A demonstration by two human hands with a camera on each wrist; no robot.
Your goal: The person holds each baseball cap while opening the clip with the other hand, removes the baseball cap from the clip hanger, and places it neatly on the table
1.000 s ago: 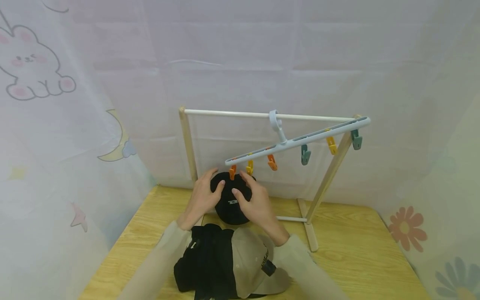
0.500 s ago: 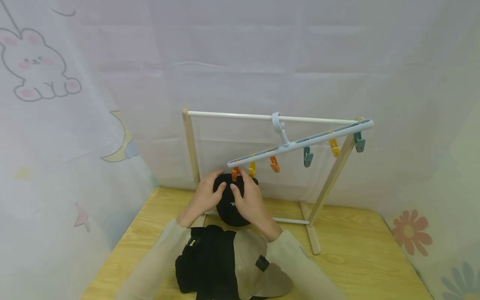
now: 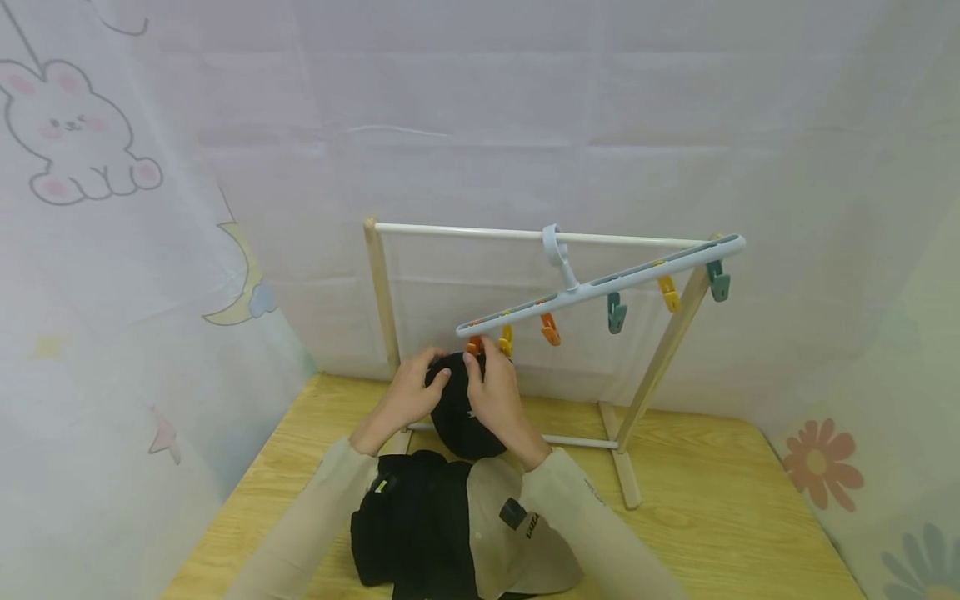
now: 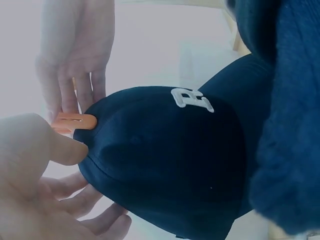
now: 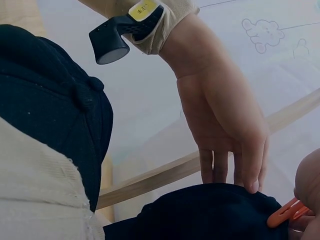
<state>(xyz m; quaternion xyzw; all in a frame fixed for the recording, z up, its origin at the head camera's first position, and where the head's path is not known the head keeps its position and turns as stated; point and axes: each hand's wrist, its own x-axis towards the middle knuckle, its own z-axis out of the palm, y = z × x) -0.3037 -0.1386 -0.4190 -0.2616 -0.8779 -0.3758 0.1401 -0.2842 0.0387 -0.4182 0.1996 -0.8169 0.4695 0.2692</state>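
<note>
A black baseball cap (image 3: 457, 417) with a white letter hangs crown-up under the lower left end of a light blue clip hanger (image 3: 600, 287). My left hand (image 3: 405, 396) grips the crown's left side, its thumb in front and fingers behind. An orange clip (image 4: 75, 121) bites the top of the crown. At that clip, my right hand (image 3: 497, 396) pinches it between thumb and fingers; in the right wrist view the clip (image 5: 287, 214) reaches from the fingers to the cloth. The cap's far side is hidden.
The hanger hooks over a white rail (image 3: 465, 231) on a wooden stand (image 3: 660, 358), tilted, with several other coloured clips. In front, a black cap (image 3: 420, 525) and a beige cap (image 3: 502, 533) lie on the wooden table (image 3: 720, 500). A printed curtain (image 3: 480, 108) stands behind.
My right hand has shifted from the cap's right side up and slightly left onto the orange clip, now partly covering it. The left hand stays on the cap, which sits slightly lower.
</note>
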